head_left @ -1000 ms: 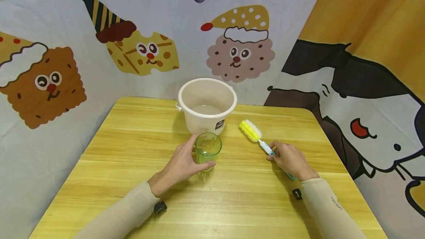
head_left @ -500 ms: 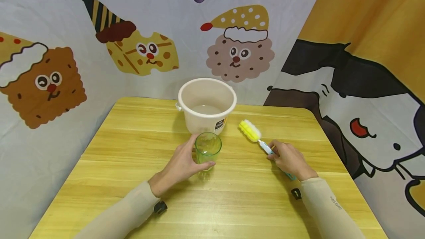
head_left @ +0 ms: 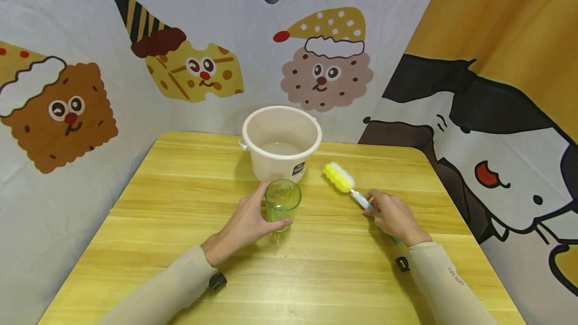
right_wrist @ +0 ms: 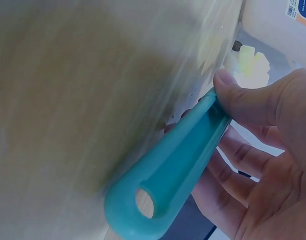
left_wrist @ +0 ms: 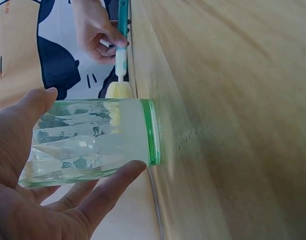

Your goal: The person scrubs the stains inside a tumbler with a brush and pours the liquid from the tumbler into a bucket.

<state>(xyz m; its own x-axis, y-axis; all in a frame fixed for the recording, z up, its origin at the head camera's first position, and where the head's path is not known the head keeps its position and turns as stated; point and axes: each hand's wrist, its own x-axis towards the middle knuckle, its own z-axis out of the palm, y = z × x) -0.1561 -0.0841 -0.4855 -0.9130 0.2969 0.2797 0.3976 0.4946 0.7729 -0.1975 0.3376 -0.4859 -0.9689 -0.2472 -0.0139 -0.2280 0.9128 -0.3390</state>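
"Left hand (head_left: 247, 218)?"
"Gripping a green glass (head_left: 283, 202), upright on the table (head_left: 180, 184), just in front of the bucket (head_left: 271, 164)."
"And right hand (head_left: 395, 217)?"
"Holding a brush (head_left: 339, 178) by the handle (right_wrist: 180, 150), to the right of glass and bucket."

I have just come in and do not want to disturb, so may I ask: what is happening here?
A person is at a wooden table. The left hand grips an upright green glass, and the right hand holds a yellow and white brush by its handle. The brush is outside the glass, off to its right. A pale bucket stands on the table just behind the glass.
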